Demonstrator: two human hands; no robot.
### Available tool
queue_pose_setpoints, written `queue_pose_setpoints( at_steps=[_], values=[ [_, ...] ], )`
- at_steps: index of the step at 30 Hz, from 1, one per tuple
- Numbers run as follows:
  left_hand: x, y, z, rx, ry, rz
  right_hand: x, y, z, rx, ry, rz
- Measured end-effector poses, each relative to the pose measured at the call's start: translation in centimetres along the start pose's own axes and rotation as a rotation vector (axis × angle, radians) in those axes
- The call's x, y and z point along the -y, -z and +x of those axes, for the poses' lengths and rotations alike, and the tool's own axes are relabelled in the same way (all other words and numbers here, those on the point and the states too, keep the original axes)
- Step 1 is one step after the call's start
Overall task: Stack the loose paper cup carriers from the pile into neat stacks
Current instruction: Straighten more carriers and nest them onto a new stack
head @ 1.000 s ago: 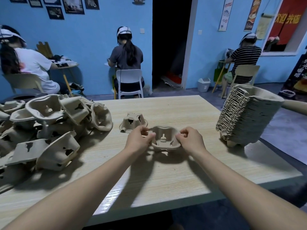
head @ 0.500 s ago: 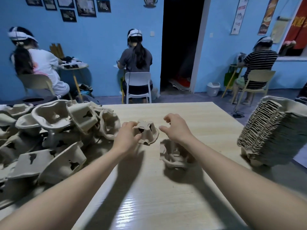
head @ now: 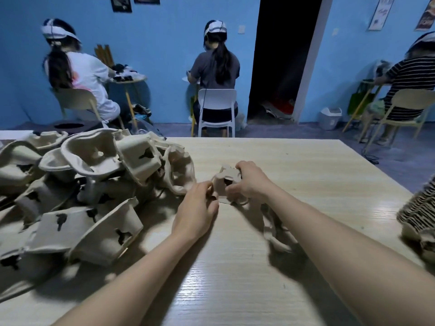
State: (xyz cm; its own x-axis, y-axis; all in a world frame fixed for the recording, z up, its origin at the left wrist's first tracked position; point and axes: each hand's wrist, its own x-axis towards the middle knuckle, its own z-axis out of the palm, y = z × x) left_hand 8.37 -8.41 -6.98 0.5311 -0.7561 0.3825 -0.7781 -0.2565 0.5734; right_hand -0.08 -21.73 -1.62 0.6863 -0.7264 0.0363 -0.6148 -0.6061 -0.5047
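A beige pulp cup carrier point(head: 223, 184) is held upside down between both hands, just above the wooden table point(head: 306, 175). My left hand point(head: 196, 208) grips its near left edge and my right hand point(head: 251, 181) grips its right side. A second carrier point(head: 277, 234) lies on the table under my right forearm, partly hidden by it. The loose pile of carriers point(head: 89, 184) fills the left half of the table. The neat stack of carriers point(head: 419, 215) lies at the right edge, cut off by the frame.
Three people sit on chairs with their backs turned along the blue far wall, beyond the table's far edge. A dark doorway point(head: 282, 62) and a small white bin point(head: 330, 117) are at the back right.
Both hands let go of the first carrier, which now lies under my right forearm. They moved forward and took hold of the second, overturned carrier. The view shifted left, so the stack slid to the right edge.
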Motion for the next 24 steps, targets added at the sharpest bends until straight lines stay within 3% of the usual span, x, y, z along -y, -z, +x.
queue_pose_setpoints(
  at_steps=[8, 13, 17, 21, 24],
  values=[
    [-0.5, 0.5, -0.1, -0.123, -0.082, 0.002, 0.8, 1.8, -0.7, -0.067, 0.037, 0.089],
    [-1.8, 1.5, 0.1, -0.322, -0.282, 0.207, 1.2, 3.8, -2.0, -0.052, 0.014, 0.305],
    [-3.6, 2.8, 0.3, -0.336, -0.453, 0.208, 0.8, 5.3, -3.6, -0.035, 0.016, 0.408],
    [-6.1, 4.4, 0.0, -0.330, -0.505, 0.064, 0.1, 7.6, -6.2, -0.056, 0.029, 0.548],
    [-8.5, 5.2, -0.1, -0.343, -0.368, -0.161, -1.2, 8.7, -7.7, -0.173, -0.008, 0.586]
  ],
)
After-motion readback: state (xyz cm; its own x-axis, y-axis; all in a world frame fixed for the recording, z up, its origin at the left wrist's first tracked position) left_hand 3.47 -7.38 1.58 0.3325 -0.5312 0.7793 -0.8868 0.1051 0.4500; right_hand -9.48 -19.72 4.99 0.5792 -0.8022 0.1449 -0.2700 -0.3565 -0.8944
